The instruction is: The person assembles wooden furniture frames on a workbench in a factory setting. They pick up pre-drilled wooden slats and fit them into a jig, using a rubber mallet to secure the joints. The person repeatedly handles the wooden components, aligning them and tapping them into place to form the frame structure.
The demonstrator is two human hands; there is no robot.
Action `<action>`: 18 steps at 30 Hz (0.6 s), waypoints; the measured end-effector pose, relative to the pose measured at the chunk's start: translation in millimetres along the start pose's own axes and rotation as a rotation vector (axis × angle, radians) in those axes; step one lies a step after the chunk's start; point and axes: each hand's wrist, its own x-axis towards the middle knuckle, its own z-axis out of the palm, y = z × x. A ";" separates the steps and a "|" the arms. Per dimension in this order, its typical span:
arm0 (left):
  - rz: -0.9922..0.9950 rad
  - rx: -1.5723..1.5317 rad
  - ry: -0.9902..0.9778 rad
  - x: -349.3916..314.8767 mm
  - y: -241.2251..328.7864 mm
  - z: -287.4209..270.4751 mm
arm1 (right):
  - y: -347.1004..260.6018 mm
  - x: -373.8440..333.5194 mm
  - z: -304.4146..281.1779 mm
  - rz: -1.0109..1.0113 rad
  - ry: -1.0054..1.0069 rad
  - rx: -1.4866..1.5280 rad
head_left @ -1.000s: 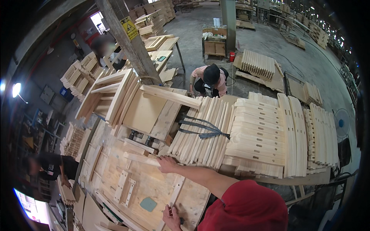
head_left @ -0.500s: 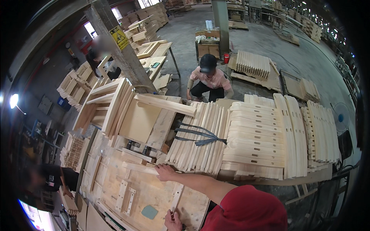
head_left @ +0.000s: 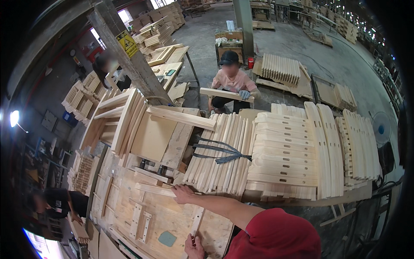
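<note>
My right hand (head_left: 183,194) reaches across the workbench (head_left: 172,214), its fingers closed over the near end of a pale wooden rail (head_left: 153,189) lying flat. Lower in the picture, my left hand (head_left: 194,247) has its fingers curled at the lower end of a short wooden slat (head_left: 197,221) with holes in it. The slat stretches from that hand toward the rail side. Two drilled strips lie beside each other on the bench, a longer one (head_left: 136,221) and a shorter one (head_left: 146,226). Near them is a grey-green pad (head_left: 167,238).
Bundled slats (head_left: 222,151) with dark straps (head_left: 224,153) and stacked slotted boards (head_left: 282,155) border the bench. Assembled wooden frames (head_left: 125,121) stand farther left. Across the stacks a crouching co-worker (head_left: 233,77) holds a wooden bar (head_left: 224,94); another person (head_left: 64,203) works at far left.
The crouching co-worker has lifted their head and raised a wooden bar with a gloved hand. My view has shifted slightly; both my hands stay at the same wooden pieces.
</note>
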 end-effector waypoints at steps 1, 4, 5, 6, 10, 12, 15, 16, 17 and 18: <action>0.004 -0.002 0.004 -0.4 -0.7 -0.7 | -0.9 -0.2 0.7 -0.002 -0.002 0.002; -0.008 -0.007 0.006 -0.4 -1.0 -0.8 | -0.5 -1.3 0.8 -0.004 0.007 0.021; -0.020 -0.009 0.008 -1.3 -1.5 -1.2 | -1.0 -0.8 1.5 -0.004 0.003 0.009; -0.015 -0.013 0.014 -2.8 -2.0 -1.4 | -1.3 0.2 2.0 -0.005 -0.001 -0.002; 0.018 0.008 0.041 -5.0 -2.2 -2.9 | -6.4 1.9 4.1 -0.002 0.002 -0.025; 0.006 -0.009 0.021 -4.8 4.7 5.1 | 5.4 -2.4 1.0 -0.080 0.130 -0.111; -0.001 -0.040 0.007 7.1 12.3 11.1 | 16.1 -18.0 -12.5 -0.359 0.326 -0.088; 0.028 -0.028 0.023 9.4 11.8 9.9 | 16.9 -25.0 -20.1 -0.489 0.390 -0.050; 0.028 -0.003 0.063 6.4 7.2 4.5 | 8.8 -30.0 -35.4 -0.636 0.371 -0.080; -0.005 -0.002 0.094 2.5 3.7 -0.6 | 10.5 -30.3 -62.3 -0.681 0.452 -0.105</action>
